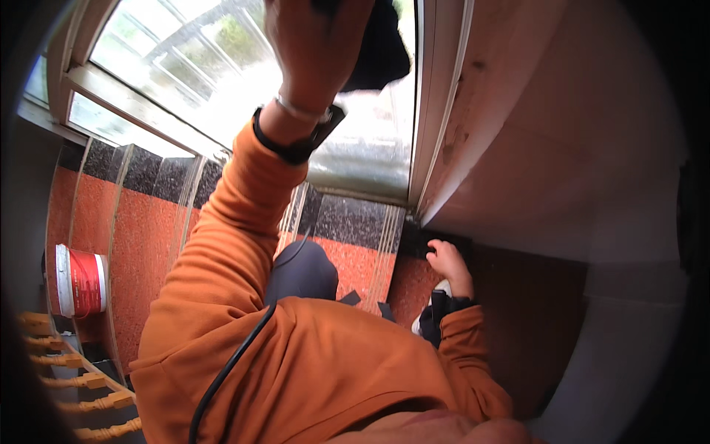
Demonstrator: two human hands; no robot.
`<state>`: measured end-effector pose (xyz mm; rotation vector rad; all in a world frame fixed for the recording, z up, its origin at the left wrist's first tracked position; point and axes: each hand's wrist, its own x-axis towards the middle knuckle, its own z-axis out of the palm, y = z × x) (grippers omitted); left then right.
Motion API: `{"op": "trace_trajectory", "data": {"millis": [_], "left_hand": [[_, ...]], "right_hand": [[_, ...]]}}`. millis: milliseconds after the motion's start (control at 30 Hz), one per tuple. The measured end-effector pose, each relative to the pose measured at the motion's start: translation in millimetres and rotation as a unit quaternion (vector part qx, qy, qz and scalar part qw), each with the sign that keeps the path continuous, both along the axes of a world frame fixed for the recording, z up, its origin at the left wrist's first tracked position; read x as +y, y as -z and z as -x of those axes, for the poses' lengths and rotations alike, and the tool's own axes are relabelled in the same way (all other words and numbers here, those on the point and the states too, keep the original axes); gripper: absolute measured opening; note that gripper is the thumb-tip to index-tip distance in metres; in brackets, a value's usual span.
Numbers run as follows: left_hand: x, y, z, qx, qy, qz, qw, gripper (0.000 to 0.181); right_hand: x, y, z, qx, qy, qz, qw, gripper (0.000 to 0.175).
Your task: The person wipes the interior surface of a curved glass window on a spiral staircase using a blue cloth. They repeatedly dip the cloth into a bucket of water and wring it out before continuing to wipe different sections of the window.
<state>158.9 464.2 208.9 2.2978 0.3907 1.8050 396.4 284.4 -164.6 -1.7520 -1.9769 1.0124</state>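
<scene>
My left hand [319, 50] is raised at the top of the view, its fingers partly cut off by the picture's edge. It grips a black cloth [383, 53], which lies against or just before the glass pane of a window [233, 72]. A dark band and a bracelet are around that wrist. Lower down, at the right, my right hand [449, 261] hangs low with its fingers slightly bent and nothing in them. It is near a white shoe, beside the wall.
Red and black terrazzo stairs [150, 222] run down the left. A red and white plastic bucket [81, 281] stands on a step, near a wooden baluster railing [105, 402]. A pale wall [543, 183] borders the right. A black cable [233, 361] crosses my orange sleeve.
</scene>
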Motion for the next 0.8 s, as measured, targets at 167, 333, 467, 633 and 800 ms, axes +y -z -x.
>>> {"op": "trace_trajectory", "data": {"millis": [167, 333, 467, 633, 800], "left_hand": [[21, 9, -54, 0.077, -0.100, -0.122, 0.985, 0.040], [16, 125, -69, -0.014, -0.261, -0.126, 0.957, 0.046], [3, 232, -47, 0.154, -0.254, -0.065, 0.952, 0.044], [-10, 260, -13, 0.446, -0.153, 0.048, 0.880, 0.028], [-26, 168, -3, 0.122, -0.251, 0.087, 0.956, 0.055]], "right_hand": [[2, -8, 4, 0.002, -0.002, 0.030, 1.000, 0.029], [-2, -8, 3, -0.001, -0.007, 0.011, 1.000, 0.028], [-1, -5, 5, 0.000, -0.003, 0.011, 1.000, 0.029], [3, -6, 3, 0.001, -0.006, 0.047, 0.999, 0.032], [-1, -6, 1, 0.017, 0.007, 0.033, 0.999, 0.030]]}}
